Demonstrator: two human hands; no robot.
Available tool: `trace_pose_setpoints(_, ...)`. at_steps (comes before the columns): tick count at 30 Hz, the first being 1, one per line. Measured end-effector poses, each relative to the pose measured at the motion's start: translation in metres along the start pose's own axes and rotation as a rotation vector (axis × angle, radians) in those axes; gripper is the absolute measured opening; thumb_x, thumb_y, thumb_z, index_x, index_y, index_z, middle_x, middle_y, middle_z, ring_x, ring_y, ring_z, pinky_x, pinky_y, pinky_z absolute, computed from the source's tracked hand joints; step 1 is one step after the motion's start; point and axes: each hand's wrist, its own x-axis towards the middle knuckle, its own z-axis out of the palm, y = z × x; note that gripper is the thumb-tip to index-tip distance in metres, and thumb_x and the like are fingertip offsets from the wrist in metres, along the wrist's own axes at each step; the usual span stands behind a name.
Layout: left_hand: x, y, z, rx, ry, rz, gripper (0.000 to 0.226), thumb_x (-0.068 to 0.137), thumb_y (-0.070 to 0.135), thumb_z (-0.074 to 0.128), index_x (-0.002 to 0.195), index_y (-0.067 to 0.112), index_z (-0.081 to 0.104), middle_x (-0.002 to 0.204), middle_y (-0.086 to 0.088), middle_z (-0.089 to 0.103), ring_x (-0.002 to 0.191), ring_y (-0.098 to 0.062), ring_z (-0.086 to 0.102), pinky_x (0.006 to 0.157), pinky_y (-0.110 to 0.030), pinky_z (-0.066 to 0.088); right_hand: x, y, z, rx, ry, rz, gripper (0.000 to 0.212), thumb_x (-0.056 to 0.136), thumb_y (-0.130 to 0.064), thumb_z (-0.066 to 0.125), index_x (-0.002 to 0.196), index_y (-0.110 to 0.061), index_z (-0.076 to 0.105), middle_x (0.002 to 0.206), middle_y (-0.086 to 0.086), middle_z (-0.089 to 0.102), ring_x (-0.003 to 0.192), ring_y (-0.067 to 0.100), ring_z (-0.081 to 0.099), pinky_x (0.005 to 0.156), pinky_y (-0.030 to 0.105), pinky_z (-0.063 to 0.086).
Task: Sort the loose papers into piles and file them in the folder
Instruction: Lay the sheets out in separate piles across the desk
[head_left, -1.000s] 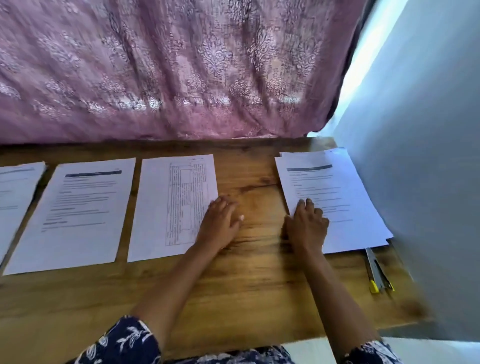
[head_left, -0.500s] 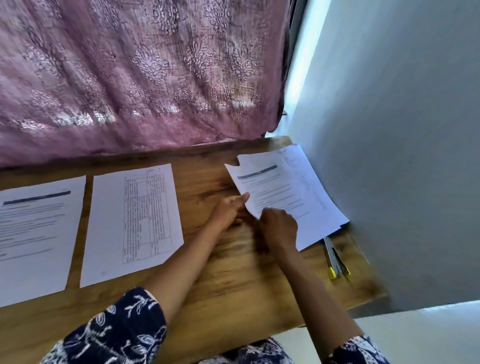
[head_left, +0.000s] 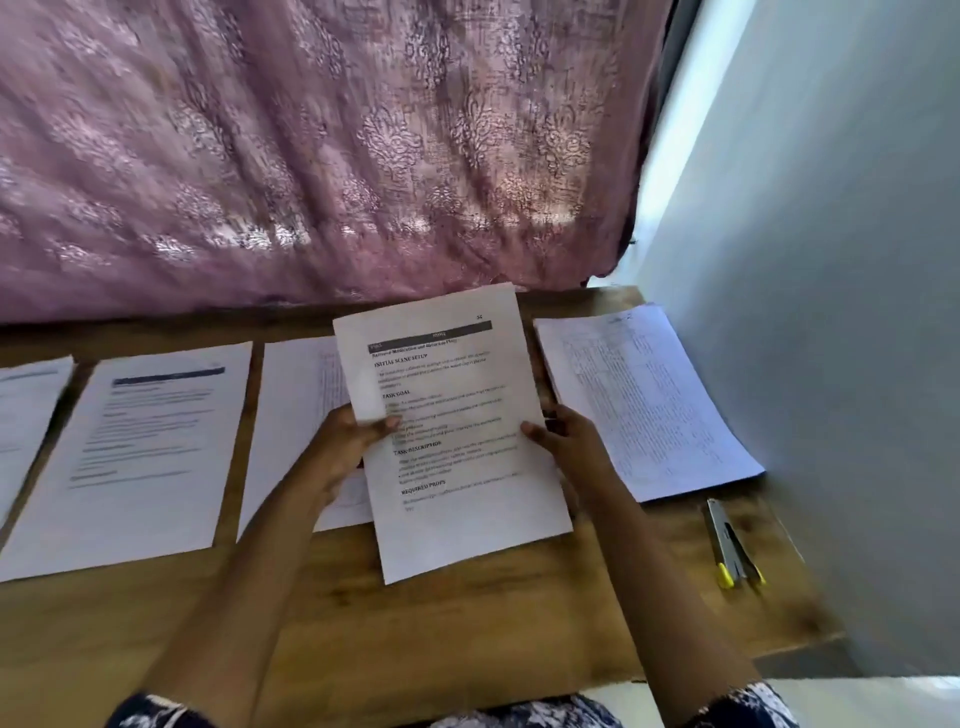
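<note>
A printed sheet (head_left: 457, 447) with a dark header bar is lifted above the wooden table (head_left: 467, 623), held at both side edges. My left hand (head_left: 348, 447) pinches its left edge and my right hand (head_left: 566, 447) grips its right edge. On the table to the right lies a stack of papers (head_left: 649, 400) with a table page on top. Partly hidden under the lifted sheet is a table page (head_left: 296, 415). Further left lie a text sheet (head_left: 140, 452) and another sheet (head_left: 26, 410) cut off by the frame. No folder is in view.
A pink patterned curtain (head_left: 311, 156) hangs behind the table. A grey wall (head_left: 831, 364) closes the right side. Yellow-tipped pens (head_left: 730, 545) lie near the table's right front corner.
The top sheet of the right stack has been picked up in both hands and brought to the middle, uncovering a table page on that stack. The view has swung left.
</note>
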Motion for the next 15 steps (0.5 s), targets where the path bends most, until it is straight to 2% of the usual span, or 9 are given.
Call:
trace_pose_setpoints(1, -0.003, 0.002, -0.015, -0.014, 0.036, -0.001, 0.021, 0.086, 0.009, 0.068, 0.105, 0.018, 0.067, 0.095, 0.005, 0.075, 0.091, -0.017, 0.07, 0.082, -0.038, 0.056, 0.004, -0.001, 0.016, 0.015, -0.041, 0.0, 0.026, 0.089, -0.022, 0.066, 0.111, -0.008, 0.062, 0.109, 0.009, 0.069, 0.093, 0.024, 0.068, 0.077, 0.033, 0.057)
trace_pose_setpoints(3, -0.011, 0.006, -0.05, -0.044, 0.137, 0.002, 0.024, 0.083, 0.01, 0.07, 0.104, 0.021, 0.067, 0.1, 0.001, 0.074, 0.09, -0.018, 0.071, 0.082, -0.04, 0.056, 0.009, -0.009, 0.058, 0.036, -0.056, -0.001, 0.026, 0.09, -0.025, 0.066, 0.106, -0.005, 0.064, 0.102, 0.012, 0.07, 0.093, 0.034, 0.067, 0.081, 0.047, 0.056)
trace_pose_setpoints(4, -0.014, 0.006, -0.065, -0.044, 0.185, -0.001, 0.025, 0.083, 0.01, 0.072, 0.104, 0.022, 0.066, 0.103, -0.001, 0.073, 0.09, -0.019, 0.071, 0.08, -0.04, 0.057, 0.011, -0.013, 0.077, 0.058, -0.038, -0.006, 0.027, 0.089, -0.026, 0.066, 0.105, -0.004, 0.065, 0.1, 0.013, 0.07, 0.093, 0.035, 0.066, 0.081, 0.047, 0.056)
trace_pose_setpoints(7, -0.035, -0.001, -0.121, 0.036, 0.387, -0.014, 0.027, 0.084, 0.012, 0.073, 0.106, 0.021, 0.062, 0.103, 0.0, 0.069, 0.087, -0.02, 0.068, 0.067, -0.031, 0.054, 0.011, -0.033, 0.143, 0.11, -0.029, -0.04, 0.016, 0.09, -0.018, 0.065, 0.095, -0.003, 0.065, 0.091, 0.007, 0.07, 0.082, 0.025, 0.067, 0.064, 0.026, 0.055)
trace_pose_setpoints(9, -0.047, -0.01, -0.159, 0.178, 0.532, 0.006, 0.029, 0.085, 0.013, 0.072, 0.109, 0.021, 0.059, 0.105, 0.0, 0.065, 0.089, -0.02, 0.063, 0.063, -0.028, 0.048, 0.009, -0.045, 0.185, 0.086, -0.079, -0.042, 0.008, 0.091, -0.016, 0.064, 0.086, -0.01, 0.065, 0.085, 0.001, 0.069, 0.078, 0.02, 0.066, 0.063, 0.024, 0.053)
trace_pose_setpoints(11, -0.057, -0.018, -0.2, 0.303, 0.627, 0.017, 0.031, 0.086, 0.012, 0.071, 0.115, 0.015, 0.059, 0.11, -0.002, 0.063, 0.094, -0.024, 0.061, 0.071, -0.033, 0.05, 0.009, -0.056, 0.229, -0.032, -0.13, -0.062, 0.011, 0.09, -0.022, 0.064, 0.086, -0.012, 0.064, 0.086, -0.001, 0.068, 0.078, 0.018, 0.064, 0.069, 0.027, 0.053)
trace_pose_setpoints(13, -0.062, -0.024, -0.233, 0.356, 0.691, 0.004, 0.034, 0.086, 0.013, 0.071, 0.119, 0.01, 0.06, 0.112, -0.007, 0.064, 0.097, -0.028, 0.062, 0.078, -0.037, 0.051, 0.007, -0.065, 0.264, -0.144, -0.141, -0.088, 0.013, 0.09, -0.022, 0.065, 0.08, -0.015, 0.06, 0.083, -0.001, 0.063, 0.073, 0.013, 0.059, 0.066, 0.023, 0.048)
trace_pose_setpoints(15, -0.062, -0.025, -0.256, 0.41, 0.705, 0.0, 0.035, 0.088, 0.015, 0.069, 0.121, 0.01, 0.059, 0.115, -0.01, 0.064, 0.103, -0.031, 0.062, 0.089, -0.042, 0.051, 0.009, -0.071, 0.293, -0.219, -0.128, -0.106, 0.019, 0.087, -0.022, 0.067, 0.073, -0.02, 0.055, 0.081, 0.001, 0.063, 0.075, 0.019, 0.062, 0.071, 0.032, 0.054)
